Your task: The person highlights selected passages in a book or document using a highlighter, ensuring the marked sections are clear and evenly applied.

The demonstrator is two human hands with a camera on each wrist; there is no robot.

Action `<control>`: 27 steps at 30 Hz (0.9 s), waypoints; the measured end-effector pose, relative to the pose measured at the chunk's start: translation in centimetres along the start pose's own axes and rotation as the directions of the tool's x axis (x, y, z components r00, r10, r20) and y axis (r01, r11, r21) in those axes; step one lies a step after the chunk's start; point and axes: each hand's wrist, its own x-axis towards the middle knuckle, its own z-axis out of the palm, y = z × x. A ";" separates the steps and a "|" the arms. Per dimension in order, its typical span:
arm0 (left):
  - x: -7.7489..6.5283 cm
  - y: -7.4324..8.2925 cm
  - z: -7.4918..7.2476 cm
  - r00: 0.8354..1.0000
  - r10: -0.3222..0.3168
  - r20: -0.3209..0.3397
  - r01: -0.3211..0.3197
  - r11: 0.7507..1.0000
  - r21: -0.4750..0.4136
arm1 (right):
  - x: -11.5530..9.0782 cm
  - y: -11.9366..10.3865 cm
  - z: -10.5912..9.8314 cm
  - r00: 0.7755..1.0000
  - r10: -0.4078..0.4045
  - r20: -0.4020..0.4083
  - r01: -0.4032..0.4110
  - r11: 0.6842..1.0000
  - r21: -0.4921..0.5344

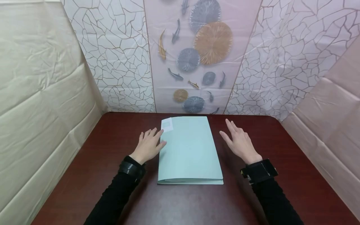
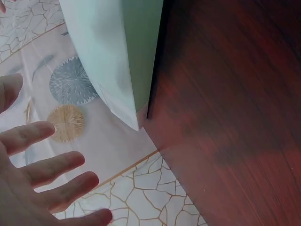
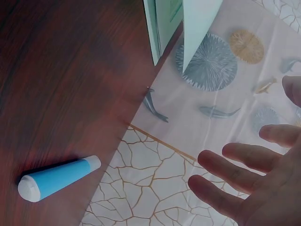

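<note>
A pale green file folder (image 1: 191,150) lies closed on the dark wooden table, a white label (image 1: 167,124) at its far left corner. At its left edge hovers my left hand (image 1: 147,146), fingers spread, thumb overlapping the cover in the head view. My right hand (image 1: 239,142) is held to the right of the folder, its fingers extended and nothing in them. The right wrist view shows the folder's cover (image 3: 200,28) standing a little apart from its back. A blue tube with white ends (image 3: 61,178) lies on the table there, hidden from the head camera behind the right hand.
The reddish-brown table (image 1: 180,203) ends just beyond the folder's far edge. A patterned cloth (image 1: 194,37) hangs behind it, and beige cloths rise along the left side (image 1: 36,103) and right side (image 1: 329,109). Black bands and sleeves cover both wrists.
</note>
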 end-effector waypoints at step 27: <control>-2.0 5.5 3.9 0.913 0.280 0.296 -0.322 0.941 0.104 | 0.1 0.0 -0.1 1.000 -0.019 -0.004 0.019 0.999 0.033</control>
